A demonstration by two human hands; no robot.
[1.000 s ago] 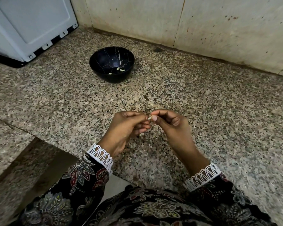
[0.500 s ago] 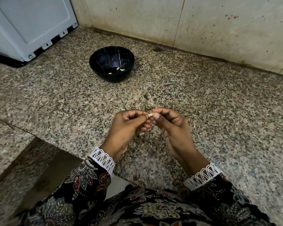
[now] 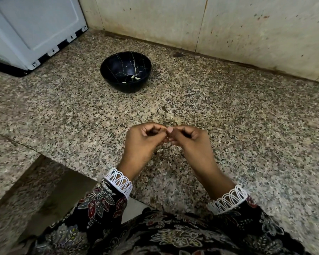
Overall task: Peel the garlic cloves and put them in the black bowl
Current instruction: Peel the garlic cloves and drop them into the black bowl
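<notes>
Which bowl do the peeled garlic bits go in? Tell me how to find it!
Look at the speckled stone counter, toward the back near the wall. Right of the white appliance, beyond both hands, sits the black bowl. It is the only bowl there, dark with thin pale crack-like lines and a few white peeled cloves inside.

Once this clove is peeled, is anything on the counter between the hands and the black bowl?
Nothing visible does. The left hand and right hand pinch something too small to make out; only bare counter lies between them and the black bowl, which holds three peeled cloves.
</notes>
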